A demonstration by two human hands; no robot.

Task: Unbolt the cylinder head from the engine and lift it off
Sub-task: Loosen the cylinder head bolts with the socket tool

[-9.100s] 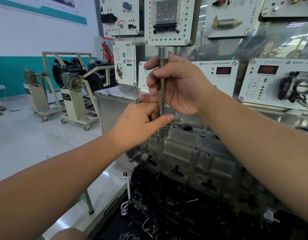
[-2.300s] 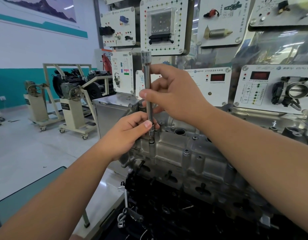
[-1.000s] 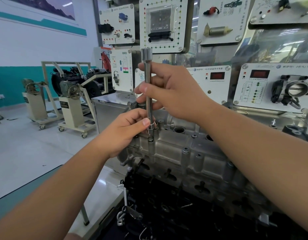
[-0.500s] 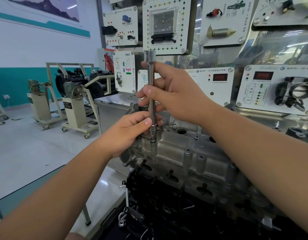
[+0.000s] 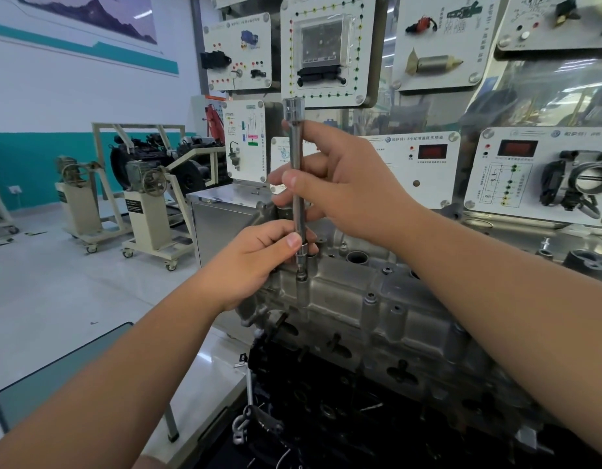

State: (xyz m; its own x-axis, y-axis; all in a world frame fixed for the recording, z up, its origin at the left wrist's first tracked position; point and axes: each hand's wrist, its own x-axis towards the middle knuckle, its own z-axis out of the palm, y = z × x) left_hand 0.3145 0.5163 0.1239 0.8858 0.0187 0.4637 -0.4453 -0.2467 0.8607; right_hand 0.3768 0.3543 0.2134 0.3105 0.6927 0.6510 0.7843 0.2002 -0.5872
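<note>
A silver aluminium cylinder head (image 5: 377,309) sits on top of the dark engine block (image 5: 343,411). A long chrome extension bar (image 5: 297,184) stands upright with its socket end on a bolt (image 5: 301,275) at the head's near left corner. My right hand (image 5: 347,187) grips the bar's middle, fingers curled round the shaft. My left hand (image 5: 259,262) pinches the bar's lower end just above the bolt, thumb against the socket. The bar's square-drive top is bare, with no handle on it.
Several other bolts (image 5: 370,297) stand along the head's near edge. White training panels (image 5: 326,49) with sensors and a throttle body (image 5: 577,184) hang close behind. Engine stands on wheels (image 5: 147,204) are at the left across the floor. A glass-topped table (image 5: 56,377) sits lower left.
Both hands keep their hold on the bar at the same bolt. My right-hand fingers have shifted slightly on the shaft. The view has moved a little.
</note>
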